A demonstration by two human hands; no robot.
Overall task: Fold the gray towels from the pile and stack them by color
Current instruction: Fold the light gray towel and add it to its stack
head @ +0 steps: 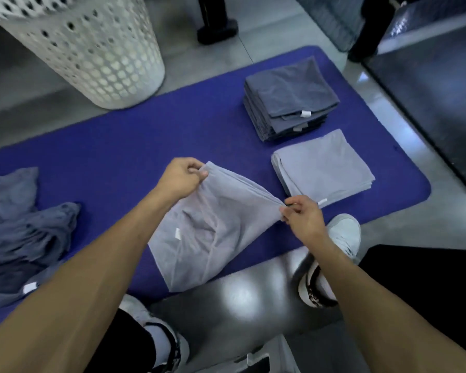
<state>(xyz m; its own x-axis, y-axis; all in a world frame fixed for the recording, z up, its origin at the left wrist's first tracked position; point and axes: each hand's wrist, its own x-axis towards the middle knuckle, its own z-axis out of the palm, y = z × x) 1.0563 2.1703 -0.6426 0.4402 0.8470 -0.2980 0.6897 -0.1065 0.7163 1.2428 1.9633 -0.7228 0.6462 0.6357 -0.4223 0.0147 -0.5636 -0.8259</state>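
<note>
A: On the blue mat spread over the floor, what's there, biggest first?

B: One white perforated laundry basket stands at the mat's far left edge. At the near left lies one unfolded pile of gray towels, too tangled to count. At the far right are two folded stacks: one dark gray stack, several towels thick though I can't count the layers, and just nearer, one light gray stack of a few layers.

A: And the towel being worked?

B: One light gray towel hangs between the two hands, its lower part draping onto the mat's near edge. The left hand pinches its upper edge between curled fingers and thumb; the right hand pinches the opposite corner the same way, just beside the light stack.

A: What might go wrong?

B: I'd judge the hold is narrow, only pinches at two points, so a corner could slip and the fold come out crooked. The trailing cloth could also drag off onto the floor. And putting it on the dark stack would spoil the sorting; it belongs on the light one.
</note>
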